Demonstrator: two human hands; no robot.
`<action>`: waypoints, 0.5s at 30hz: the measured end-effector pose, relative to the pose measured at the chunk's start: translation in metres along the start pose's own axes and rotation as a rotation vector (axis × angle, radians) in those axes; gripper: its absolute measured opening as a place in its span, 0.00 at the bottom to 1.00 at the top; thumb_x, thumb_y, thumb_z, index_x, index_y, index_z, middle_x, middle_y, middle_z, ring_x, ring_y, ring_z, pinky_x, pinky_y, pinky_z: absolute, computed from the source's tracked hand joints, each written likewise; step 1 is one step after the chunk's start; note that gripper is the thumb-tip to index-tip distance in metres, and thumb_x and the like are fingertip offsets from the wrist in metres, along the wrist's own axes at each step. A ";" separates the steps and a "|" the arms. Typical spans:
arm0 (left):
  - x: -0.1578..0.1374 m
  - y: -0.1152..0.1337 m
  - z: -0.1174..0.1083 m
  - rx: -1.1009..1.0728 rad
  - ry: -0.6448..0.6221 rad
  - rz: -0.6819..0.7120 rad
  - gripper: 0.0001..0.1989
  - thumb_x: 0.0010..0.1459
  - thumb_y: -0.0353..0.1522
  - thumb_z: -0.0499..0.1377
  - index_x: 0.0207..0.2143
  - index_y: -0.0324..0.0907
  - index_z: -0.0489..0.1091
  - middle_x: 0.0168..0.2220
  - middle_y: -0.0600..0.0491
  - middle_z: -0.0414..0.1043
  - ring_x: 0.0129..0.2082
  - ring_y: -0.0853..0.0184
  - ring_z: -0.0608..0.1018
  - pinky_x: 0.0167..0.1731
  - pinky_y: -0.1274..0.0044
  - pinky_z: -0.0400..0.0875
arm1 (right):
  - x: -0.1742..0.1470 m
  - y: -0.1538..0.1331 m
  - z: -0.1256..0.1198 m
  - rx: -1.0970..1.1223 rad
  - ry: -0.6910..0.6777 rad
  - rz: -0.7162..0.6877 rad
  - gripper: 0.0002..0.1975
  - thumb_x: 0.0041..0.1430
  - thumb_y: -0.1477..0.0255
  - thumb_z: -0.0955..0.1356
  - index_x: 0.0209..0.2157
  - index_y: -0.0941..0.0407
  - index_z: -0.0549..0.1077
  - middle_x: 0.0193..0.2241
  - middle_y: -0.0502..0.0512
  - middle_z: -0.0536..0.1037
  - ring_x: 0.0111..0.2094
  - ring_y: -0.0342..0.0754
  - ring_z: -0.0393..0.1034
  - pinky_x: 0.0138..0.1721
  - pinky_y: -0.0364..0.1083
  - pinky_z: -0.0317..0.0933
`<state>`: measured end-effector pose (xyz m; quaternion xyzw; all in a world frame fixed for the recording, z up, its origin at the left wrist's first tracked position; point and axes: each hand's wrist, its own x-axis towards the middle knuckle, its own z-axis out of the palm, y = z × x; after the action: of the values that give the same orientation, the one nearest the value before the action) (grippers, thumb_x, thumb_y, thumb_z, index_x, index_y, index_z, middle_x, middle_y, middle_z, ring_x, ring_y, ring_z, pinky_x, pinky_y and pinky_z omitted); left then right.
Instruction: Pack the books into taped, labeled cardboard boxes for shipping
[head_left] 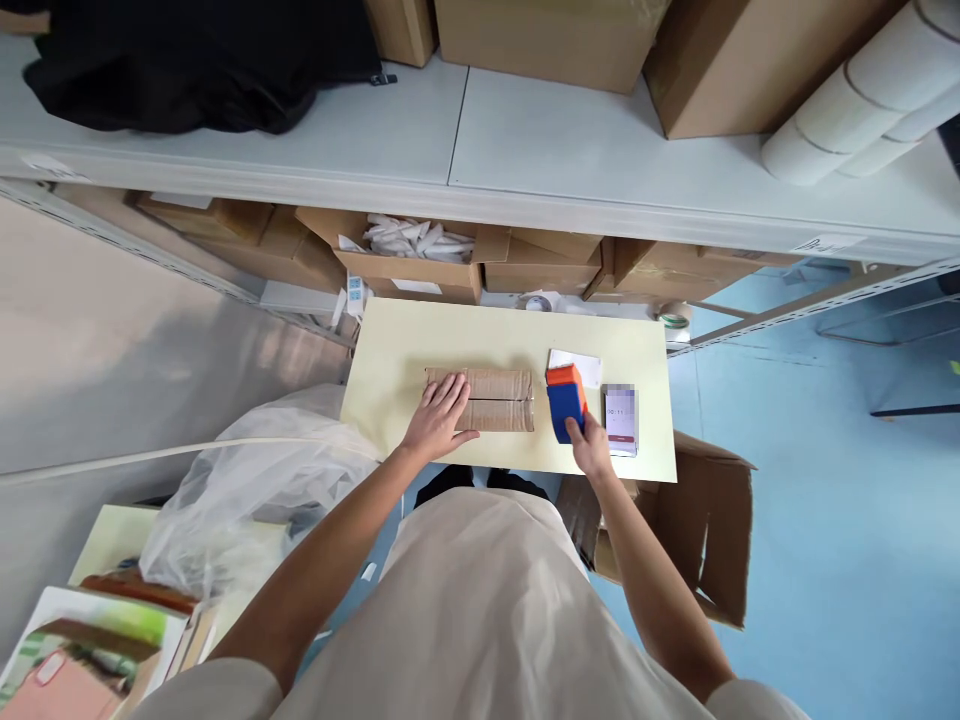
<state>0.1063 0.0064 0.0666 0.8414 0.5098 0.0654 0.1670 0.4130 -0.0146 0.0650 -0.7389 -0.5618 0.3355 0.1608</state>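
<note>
A small closed cardboard box [501, 400] lies flat on the pale yellow table, with a dark seam running along its top. My left hand [441, 415] rests flat on the box's left end, fingers stretched out and thumb spread near its lower edge. To the right of the box, my right hand [591, 445] is closed around a blue and orange tape dispenser [565, 402], apart from the box. Beyond the dispenser lies a white card or slip [581, 366], partly hidden by it. A phone [621, 420] with a timer-like screen lies right of my right hand.
Behind the table [397, 335] stands a grey shelf [540, 130] with cartons and white rolls [847, 110]. An open carton [431, 275] below holds white pieces. Tape rolls [673, 317] sit near the table's back. Clear plastic [247, 490] lies left; an open carton [705, 520] stands right.
</note>
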 end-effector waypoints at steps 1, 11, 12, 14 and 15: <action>0.000 0.000 -0.001 -0.019 0.001 0.003 0.42 0.55 0.51 0.54 0.64 0.36 0.49 0.66 0.39 0.46 0.66 0.49 0.49 0.63 0.58 0.38 | 0.000 -0.010 -0.011 0.100 0.037 -0.055 0.18 0.60 0.57 0.57 0.30 0.56 0.66 0.21 0.53 0.68 0.24 0.48 0.63 0.24 0.45 0.57; -0.001 0.002 -0.006 -0.066 0.016 0.015 0.33 0.51 0.50 0.59 0.54 0.39 0.66 0.55 0.38 0.66 0.61 0.46 0.60 0.63 0.56 0.42 | 0.035 -0.132 -0.007 0.143 -0.217 -0.400 0.26 0.54 0.50 0.63 0.16 0.56 0.61 0.13 0.46 0.59 0.18 0.38 0.51 0.20 0.41 0.47; -0.001 0.002 -0.007 -0.087 0.020 0.014 0.33 0.51 0.49 0.60 0.54 0.39 0.66 0.55 0.39 0.66 0.61 0.46 0.61 0.63 0.56 0.43 | 0.037 -0.131 -0.005 0.136 -0.228 -0.399 0.26 0.54 0.50 0.62 0.15 0.56 0.61 0.13 0.46 0.59 0.18 0.38 0.51 0.20 0.41 0.47; -0.002 0.000 -0.011 -0.171 0.035 0.012 0.33 0.51 0.48 0.60 0.55 0.40 0.65 0.57 0.40 0.65 0.62 0.46 0.59 0.63 0.56 0.43 | 0.039 -0.126 -0.005 0.141 -0.246 -0.406 0.27 0.55 0.49 0.61 0.15 0.56 0.61 0.13 0.46 0.59 0.18 0.38 0.51 0.20 0.41 0.47; -0.001 0.000 -0.014 -0.240 0.046 0.008 0.33 0.52 0.48 0.58 0.56 0.40 0.64 0.57 0.41 0.64 0.62 0.47 0.59 0.63 0.56 0.44 | 0.040 -0.123 -0.006 0.147 -0.257 -0.414 0.27 0.55 0.50 0.61 0.15 0.56 0.61 0.14 0.46 0.58 0.19 0.38 0.51 0.20 0.41 0.47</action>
<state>0.1018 0.0085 0.0799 0.8157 0.4987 0.1458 0.2545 0.3335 0.0631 0.1323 -0.5457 -0.6912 0.4264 0.2066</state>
